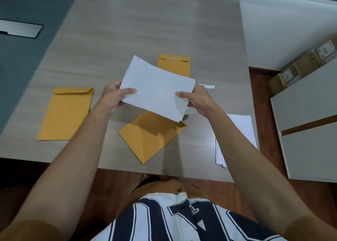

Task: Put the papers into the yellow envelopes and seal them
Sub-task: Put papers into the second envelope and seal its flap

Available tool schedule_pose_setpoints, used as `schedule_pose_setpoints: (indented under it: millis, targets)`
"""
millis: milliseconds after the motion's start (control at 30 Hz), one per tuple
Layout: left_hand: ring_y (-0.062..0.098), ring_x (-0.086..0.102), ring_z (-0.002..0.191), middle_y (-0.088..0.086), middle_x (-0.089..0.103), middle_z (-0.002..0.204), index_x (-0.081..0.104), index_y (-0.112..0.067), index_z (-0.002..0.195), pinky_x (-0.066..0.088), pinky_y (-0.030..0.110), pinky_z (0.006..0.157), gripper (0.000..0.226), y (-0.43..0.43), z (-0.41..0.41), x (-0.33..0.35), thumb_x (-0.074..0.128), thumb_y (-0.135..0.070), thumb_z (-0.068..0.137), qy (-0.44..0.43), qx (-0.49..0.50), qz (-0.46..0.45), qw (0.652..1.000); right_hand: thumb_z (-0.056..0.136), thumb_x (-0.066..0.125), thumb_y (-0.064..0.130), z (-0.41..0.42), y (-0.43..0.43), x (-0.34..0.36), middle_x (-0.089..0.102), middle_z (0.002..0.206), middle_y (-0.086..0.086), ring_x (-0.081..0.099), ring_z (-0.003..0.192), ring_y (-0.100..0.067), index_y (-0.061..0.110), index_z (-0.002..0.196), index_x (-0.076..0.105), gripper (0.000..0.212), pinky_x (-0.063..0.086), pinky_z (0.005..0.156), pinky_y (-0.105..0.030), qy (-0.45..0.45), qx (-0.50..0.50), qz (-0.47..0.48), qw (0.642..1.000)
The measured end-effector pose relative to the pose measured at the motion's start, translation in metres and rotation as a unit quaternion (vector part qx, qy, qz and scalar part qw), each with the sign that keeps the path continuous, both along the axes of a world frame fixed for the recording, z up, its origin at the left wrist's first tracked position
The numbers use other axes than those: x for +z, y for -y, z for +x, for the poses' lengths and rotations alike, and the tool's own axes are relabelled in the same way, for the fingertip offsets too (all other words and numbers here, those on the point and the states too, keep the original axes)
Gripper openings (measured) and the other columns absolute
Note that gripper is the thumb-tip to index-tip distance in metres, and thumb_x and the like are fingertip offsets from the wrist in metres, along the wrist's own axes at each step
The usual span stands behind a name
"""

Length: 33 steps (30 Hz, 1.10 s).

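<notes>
A folded bundle of white papers [156,89] is held above the table between both hands. My left hand [114,96] grips its left edge and my right hand [195,99] grips its right edge. Directly below lies a tilted yellow envelope [147,138], partly in shadow. A second yellow envelope [65,113] lies flat at the left with its flap folded down. A third yellow envelope [175,64] lies farther back, partly hidden by the papers. A stack of white sheets [237,137] rests near the table's right front edge, partly under my right forearm.
A small white paper strip [207,86] lies on the wooden table [127,31] behind my right hand. A dark grey surface with a silver plate [20,30] is at the far left. White cabinets [308,131] and cardboard boxes [299,69] stand to the right.
</notes>
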State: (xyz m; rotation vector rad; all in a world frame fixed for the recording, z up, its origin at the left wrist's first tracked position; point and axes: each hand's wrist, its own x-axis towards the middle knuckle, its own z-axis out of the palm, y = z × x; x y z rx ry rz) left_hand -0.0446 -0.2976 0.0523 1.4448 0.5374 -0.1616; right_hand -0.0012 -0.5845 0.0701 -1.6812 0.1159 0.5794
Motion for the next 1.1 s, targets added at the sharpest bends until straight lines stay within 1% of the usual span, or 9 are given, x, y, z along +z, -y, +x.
schedule_pose_setpoints:
  millis: [200, 333, 433, 533, 600, 700, 833, 967, 1100]
  targets:
    - [0.019, 0.071, 0.102, 0.000, 0.074, 0.111, 0.068, -0.013, 0.114, 0.058, 0.026, 0.074, 0.043, -0.014, 0.017, 0.031, 0.084, -0.015, 0.075, 0.027, -0.067, -0.022, 0.997, 0.084, 0.076, 0.024, 0.020, -0.007, 0.029, 0.077, 0.096, 0.005, 0.074, 0.088, -0.014, 0.020, 0.098, 0.071, 0.015, 0.061, 0.073, -0.032, 0.053, 0.039, -0.017, 0.998]
    - [0.020, 0.070, 0.105, 0.003, 0.073, 0.116, 0.064, -0.012, 0.118, 0.059, 0.028, 0.074, 0.040, -0.017, 0.025, 0.038, 0.078, -0.010, 0.080, 0.053, -0.020, -0.099, 0.994, 0.089, 0.060, 0.053, 0.029, -0.008, 0.036, 0.076, 0.093, 0.002, 0.071, 0.091, -0.013, 0.011, 0.096, 0.075, 0.045, 0.056, 0.085, -0.032, 0.099, -0.089, -0.079, 0.988]
    - [0.020, 0.070, 0.105, 0.005, 0.071, 0.120, 0.062, -0.010, 0.123, 0.060, 0.029, 0.073, 0.039, -0.016, 0.026, 0.033, 0.072, -0.008, 0.085, 0.055, 0.021, -0.150, 0.987, 0.090, 0.048, 0.060, 0.028, -0.002, 0.026, 0.070, 0.088, 0.000, 0.063, 0.085, -0.016, 0.015, 0.088, 0.070, 0.050, 0.048, 0.076, -0.038, 0.090, -0.217, -0.111, 0.966]
    - [0.019, 0.071, 0.101, 0.007, 0.071, 0.120, 0.060, -0.007, 0.127, 0.059, 0.026, 0.068, 0.044, -0.013, 0.024, 0.028, 0.072, -0.008, 0.085, 0.041, 0.057, -0.210, 0.975, 0.092, 0.042, 0.064, 0.023, 0.001, 0.018, 0.053, 0.092, 0.008, 0.055, 0.085, -0.015, 0.028, 0.097, 0.059, 0.040, 0.045, 0.073, -0.030, -0.018, -0.227, -0.039, 0.973]
    - [0.018, 0.071, 0.099, 0.007, 0.071, 0.119, 0.058, -0.006, 0.131, 0.059, 0.025, 0.066, 0.048, -0.010, 0.022, 0.026, 0.072, -0.009, 0.085, 0.034, 0.069, -0.234, 0.969, 0.092, 0.039, 0.068, 0.020, 0.001, 0.010, 0.049, 0.118, -0.003, 0.057, 0.105, -0.028, 0.015, 0.135, 0.049, 0.069, 0.051, 0.090, -0.039, -0.145, -0.206, 0.061, 0.966]
    - [0.018, 0.072, 0.098, 0.006, 0.072, 0.116, 0.059, -0.007, 0.128, 0.059, 0.024, 0.065, 0.045, -0.002, 0.019, 0.024, 0.072, -0.011, 0.085, 0.032, 0.059, -0.252, 0.965, 0.086, 0.043, 0.075, 0.011, -0.004, 0.001, 0.046, 0.135, -0.024, 0.055, 0.114, -0.045, 0.000, 0.143, 0.037, 0.094, 0.051, 0.095, -0.050, -0.255, -0.202, 0.141, 0.935]
    - [0.020, 0.069, 0.103, 0.007, 0.069, 0.122, 0.058, -0.007, 0.129, 0.059, 0.025, 0.068, 0.044, 0.008, 0.013, 0.018, 0.069, -0.010, 0.086, 0.016, 0.001, -0.229, 0.973, 0.072, 0.049, 0.085, 0.004, -0.009, -0.008, 0.048, 0.143, -0.021, 0.051, 0.128, -0.043, -0.004, 0.138, 0.041, 0.112, 0.043, 0.104, -0.055, -0.299, -0.187, 0.225, 0.908]
    - [0.020, 0.071, 0.101, 0.007, 0.071, 0.118, 0.064, -0.009, 0.119, 0.059, 0.026, 0.070, 0.035, 0.012, 0.006, 0.006, 0.073, -0.010, 0.085, -0.029, -0.051, -0.149, 0.987, 0.061, 0.053, 0.091, 0.002, -0.003, -0.006, 0.052, 0.135, 0.000, 0.054, 0.124, -0.026, 0.007, 0.124, 0.061, 0.104, 0.033, 0.112, -0.042, -0.298, -0.147, 0.294, 0.896]
    - [0.022, 0.072, 0.099, 0.003, 0.074, 0.110, 0.067, -0.013, 0.115, 0.058, 0.030, 0.064, 0.035, 0.018, 0.004, -0.005, 0.078, -0.012, 0.081, -0.066, -0.075, -0.042, 0.994, 0.074, 0.068, 0.065, 0.001, 0.006, -0.004, 0.059, 0.137, -0.006, 0.058, 0.125, -0.028, 0.012, 0.134, 0.059, 0.080, 0.045, 0.104, -0.040, -0.261, -0.067, 0.259, 0.927]
